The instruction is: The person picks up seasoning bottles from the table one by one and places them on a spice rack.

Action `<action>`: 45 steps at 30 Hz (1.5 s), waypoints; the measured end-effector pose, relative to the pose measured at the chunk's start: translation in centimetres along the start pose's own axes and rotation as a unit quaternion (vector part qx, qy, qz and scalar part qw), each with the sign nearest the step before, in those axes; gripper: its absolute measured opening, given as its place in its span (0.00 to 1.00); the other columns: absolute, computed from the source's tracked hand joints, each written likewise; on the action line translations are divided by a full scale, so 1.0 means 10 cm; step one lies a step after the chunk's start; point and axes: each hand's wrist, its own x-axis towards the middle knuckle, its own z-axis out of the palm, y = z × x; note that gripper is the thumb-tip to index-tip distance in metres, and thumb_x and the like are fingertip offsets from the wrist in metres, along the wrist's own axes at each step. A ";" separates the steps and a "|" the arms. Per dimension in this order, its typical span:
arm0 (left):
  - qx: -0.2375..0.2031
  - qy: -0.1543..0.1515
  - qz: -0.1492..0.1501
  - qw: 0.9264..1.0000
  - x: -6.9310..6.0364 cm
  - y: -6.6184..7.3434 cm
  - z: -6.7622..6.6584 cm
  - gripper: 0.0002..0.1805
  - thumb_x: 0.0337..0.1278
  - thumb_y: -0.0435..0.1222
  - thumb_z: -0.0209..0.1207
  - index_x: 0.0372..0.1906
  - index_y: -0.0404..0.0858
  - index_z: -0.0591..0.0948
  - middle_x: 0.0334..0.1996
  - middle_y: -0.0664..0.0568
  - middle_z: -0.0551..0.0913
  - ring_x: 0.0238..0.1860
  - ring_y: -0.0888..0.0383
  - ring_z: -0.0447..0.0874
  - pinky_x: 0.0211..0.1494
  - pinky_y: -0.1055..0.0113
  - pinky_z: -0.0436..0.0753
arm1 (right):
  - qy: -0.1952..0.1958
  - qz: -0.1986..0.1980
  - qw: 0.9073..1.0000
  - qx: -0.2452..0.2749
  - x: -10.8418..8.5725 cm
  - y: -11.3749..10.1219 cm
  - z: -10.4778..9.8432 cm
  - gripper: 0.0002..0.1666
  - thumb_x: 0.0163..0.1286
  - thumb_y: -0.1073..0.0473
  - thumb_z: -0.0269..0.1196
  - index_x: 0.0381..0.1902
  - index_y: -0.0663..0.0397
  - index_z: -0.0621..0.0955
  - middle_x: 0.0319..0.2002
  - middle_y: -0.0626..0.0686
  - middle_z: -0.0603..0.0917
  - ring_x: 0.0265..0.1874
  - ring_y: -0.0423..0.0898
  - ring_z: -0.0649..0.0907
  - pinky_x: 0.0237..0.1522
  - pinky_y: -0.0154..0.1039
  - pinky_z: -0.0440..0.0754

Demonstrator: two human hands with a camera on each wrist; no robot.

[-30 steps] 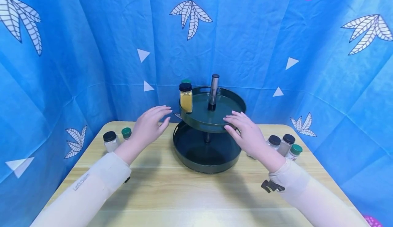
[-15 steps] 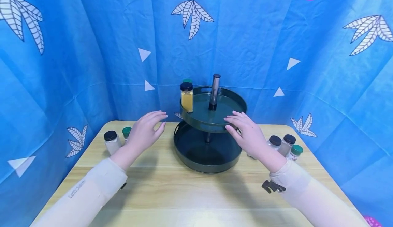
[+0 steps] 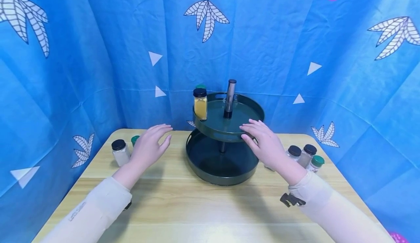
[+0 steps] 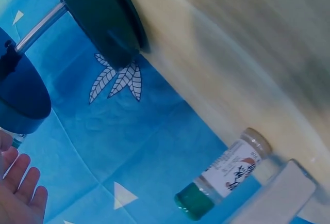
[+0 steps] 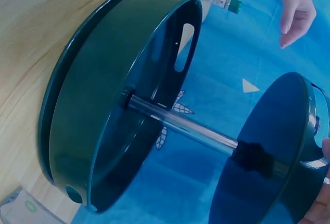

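A dark green two-tier round rack stands on the table, its upper tray [image 3: 242,106] on a metal post [image 3: 230,95] above the lower tray [image 3: 216,175]. A jar of yellow powder with a black lid [image 3: 200,108] sits at the upper tray's left edge; behind it shows a green lid [image 3: 201,86]. My right hand [image 3: 265,144] is at the upper tray's front right rim, fingers loosely extended and seemingly touching it. My left hand [image 3: 147,146] hovers left of the rack, fingers relaxed, holding nothing. Near it are a black-lidded jar [image 3: 121,155] and a green-capped jar [image 4: 221,177], partly hidden in the head view.
On the table's right stand several jars, among them a black-lidded one [image 3: 306,155] and a green-lidded one [image 3: 315,162]; my right wrist partly covers the group. A blue patterned curtain [image 3: 177,60] surrounds the wooden table [image 3: 203,213] at the back and sides.
My left hand has drawn away from the rack, moving left and slightly down toward the left jars. The right hand stays at the upper tray's rim. The jars and rack look unmoved.
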 end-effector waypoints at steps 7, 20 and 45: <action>0.007 0.005 -0.020 1.000 -0.11 -0.07 0.02 0.17 0.63 0.37 0.65 0.54 0.36 0.84 0.56 0.42 0.84 0.59 0.42 0.80 0.62 0.44 0.77 | 0.001 0.003 1.000 0.001 -0.01 0.01 0.00 0.23 0.73 0.50 0.63 0.62 0.51 0.82 0.61 0.55 0.82 0.71 0.54 0.70 0.74 0.56 0.59; 0.007 0.041 -0.025 0.999 -0.24 -0.19 0.04 0.15 0.61 0.35 0.65 0.52 0.35 0.85 0.54 0.42 0.85 0.56 0.41 0.82 0.57 0.45 0.80 | 0.000 0.006 1.000 0.006 0.00 0.00 0.00 0.23 0.73 0.50 0.63 0.62 0.51 0.81 0.61 0.55 0.82 0.71 0.54 0.70 0.74 0.55 0.58; 0.029 0.059 -0.092 0.994 -0.50 -0.54 0.05 0.16 0.59 0.31 0.64 0.52 0.32 0.85 0.53 0.38 0.84 0.56 0.38 0.81 0.61 0.42 0.76 | -0.002 0.004 1.000 0.009 -0.01 -0.01 -0.01 0.23 0.73 0.50 0.63 0.62 0.51 0.81 0.61 0.55 0.82 0.71 0.54 0.70 0.74 0.56 0.59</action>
